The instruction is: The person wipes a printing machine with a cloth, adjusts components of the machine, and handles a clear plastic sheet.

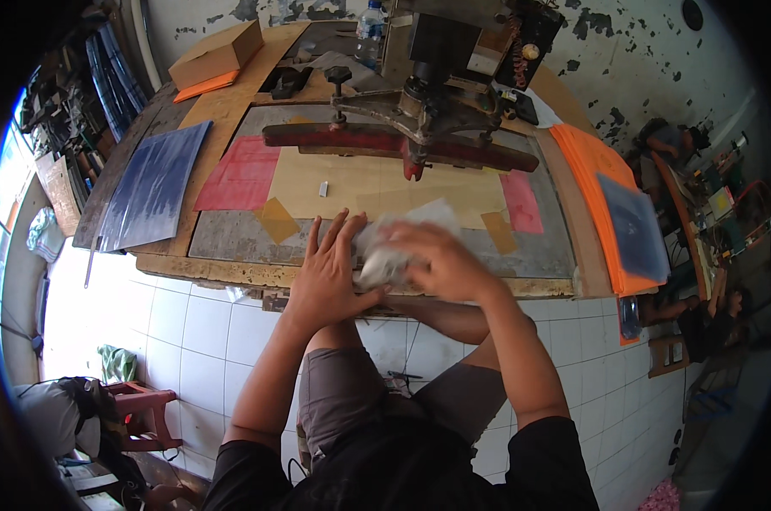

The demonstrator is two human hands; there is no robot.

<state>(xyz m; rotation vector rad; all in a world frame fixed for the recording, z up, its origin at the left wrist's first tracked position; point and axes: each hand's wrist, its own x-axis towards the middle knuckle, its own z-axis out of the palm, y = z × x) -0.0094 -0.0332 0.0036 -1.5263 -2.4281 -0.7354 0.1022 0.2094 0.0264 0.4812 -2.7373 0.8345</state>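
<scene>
My left hand (327, 271) lies flat with fingers spread on the grey press bed (232, 234), its thumb against a crumpled clear plastic sheet (385, 247). My right hand (441, 260) is blurred and rests on top of that plastic, gripping it near the bed's front edge. Behind the hands a tan paper sheet (377, 183) covers the middle of the bed, with pink patches (242, 175) at the left and right. The red-brown bar (351, 138) of a dark metal press head (436, 94) hangs above the paper.
A dark blue sheet stack (154, 187) lies left on the wooden table (223, 106); an orange stack (602, 200) with a blue sheet lies right. A cardboard box (217, 53) and a water bottle (368, 32) stand at the back. A red stool (143, 409) stands lower left.
</scene>
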